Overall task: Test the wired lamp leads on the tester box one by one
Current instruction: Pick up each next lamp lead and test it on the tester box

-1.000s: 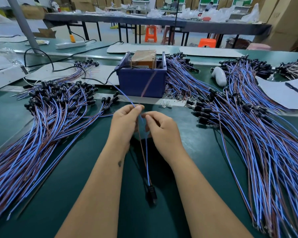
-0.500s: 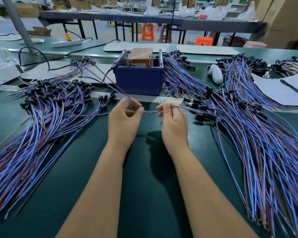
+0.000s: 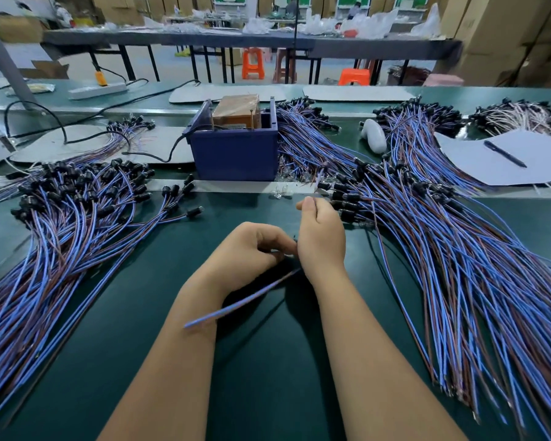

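Note:
The blue tester box (image 3: 236,154) with a brown block (image 3: 236,109) inside stands at the back of the green table (image 3: 268,361). Piles of blue-and-brown lamp leads with black holders lie on the left (image 3: 77,205) and on the right (image 3: 427,224). My left hand (image 3: 252,249) is curled and pinches the dark end of one lead (image 3: 236,303); its blurred wires trail down-left across my left forearm. My right hand (image 3: 322,233) sits right next to it at the edge of the right pile. Its thumb and forefinger pinch a thin wire end (image 3: 320,178) that points towards the box.
A few small glass bulbs (image 3: 280,193) lie on the metal strip in front of the box. A white sheet with a pen (image 3: 504,154) and a white rounded object (image 3: 374,136) sit at back right. A power strip (image 3: 97,90) and black cables lie at back left.
My hands were apart with a lead stretched between them; now they are close together. The lead's wires have swung down to the left, and my right hand has lifted towards the right pile.

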`<action>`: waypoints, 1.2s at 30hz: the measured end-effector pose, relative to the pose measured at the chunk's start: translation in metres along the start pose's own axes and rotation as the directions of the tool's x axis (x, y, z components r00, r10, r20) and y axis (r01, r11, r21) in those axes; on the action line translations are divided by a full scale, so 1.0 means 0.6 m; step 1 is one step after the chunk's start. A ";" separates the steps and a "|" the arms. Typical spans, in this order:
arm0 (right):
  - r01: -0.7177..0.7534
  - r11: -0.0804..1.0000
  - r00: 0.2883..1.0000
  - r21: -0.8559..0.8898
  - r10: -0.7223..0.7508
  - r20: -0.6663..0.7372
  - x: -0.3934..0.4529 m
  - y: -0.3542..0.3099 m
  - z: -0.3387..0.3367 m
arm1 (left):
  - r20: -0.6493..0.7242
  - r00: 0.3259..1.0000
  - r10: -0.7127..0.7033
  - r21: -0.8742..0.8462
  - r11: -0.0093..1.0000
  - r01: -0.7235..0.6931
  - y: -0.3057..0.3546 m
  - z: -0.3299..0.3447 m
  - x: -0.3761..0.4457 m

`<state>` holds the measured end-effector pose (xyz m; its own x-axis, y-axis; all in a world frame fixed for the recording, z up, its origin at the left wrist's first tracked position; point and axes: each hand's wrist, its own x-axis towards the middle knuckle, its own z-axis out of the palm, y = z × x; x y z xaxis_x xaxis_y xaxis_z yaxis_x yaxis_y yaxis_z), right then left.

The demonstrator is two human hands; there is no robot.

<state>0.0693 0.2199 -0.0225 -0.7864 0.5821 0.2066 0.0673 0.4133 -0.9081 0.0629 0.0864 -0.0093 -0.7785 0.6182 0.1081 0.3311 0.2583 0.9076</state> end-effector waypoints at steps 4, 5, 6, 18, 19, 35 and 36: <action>0.063 0.992 0.995 -0.106 -0.055 0.079 -0.005 -0.004 -0.009 | -0.071 0.997 -0.001 -0.006 1.000 0.001 0.003 0.008 -0.002; 0.107 0.978 0.990 -0.180 -0.087 0.114 -0.004 -0.003 -0.016 | -0.078 0.997 -0.004 -0.005 1.000 0.004 0.004 0.010 -0.004; 0.157 0.954 0.982 -0.257 -0.123 0.141 -0.001 -0.002 -0.025 | -0.082 0.997 -0.009 -0.005 1.000 0.009 0.005 0.013 -0.004; 0.328 0.640 0.941 -0.695 -0.290 0.177 0.099 -0.016 -0.218 | -0.123 0.989 -0.084 0.027 0.996 0.088 0.009 0.024 -0.004; 0.299 0.644 0.952 -0.704 -0.255 0.171 0.104 -0.010 -0.228 | -0.123 0.989 -0.086 0.026 0.996 0.090 0.009 0.025 -0.004; 0.508 0.668 0.856 -0.543 -0.325 0.401 -0.063 -0.019 0.045 | -0.772 0.635 0.034 0.452 0.731 0.511 -0.037 -0.063 -0.023; 0.526 0.653 0.847 -0.545 -0.343 0.407 -0.061 -0.017 0.044 | -0.777 0.628 -0.054 0.428 0.686 0.588 -0.043 -0.071 -0.026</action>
<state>0.0812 0.1755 -0.0306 -0.9389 0.0659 0.3379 -0.0355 0.9578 -0.2854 0.0439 0.0386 -0.0169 -0.9205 -0.2023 0.3342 -0.0024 0.8584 0.5130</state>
